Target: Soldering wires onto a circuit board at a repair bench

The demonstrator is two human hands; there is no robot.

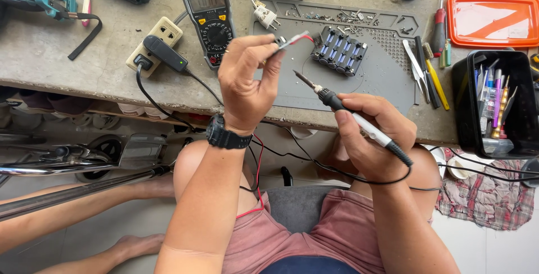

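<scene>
Above the grey work mat, my left hand pinches a small part with a red wire between thumb and fingertips, grip narrow and closed on it. My right hand sits just below the mat's near edge, wrapped around a soldering iron, tip angled up toward the wire, not touching. Blue battery pack lies on the mat, just right of the wire. Multimeter rests left of the mat on the tabletop.
</scene>
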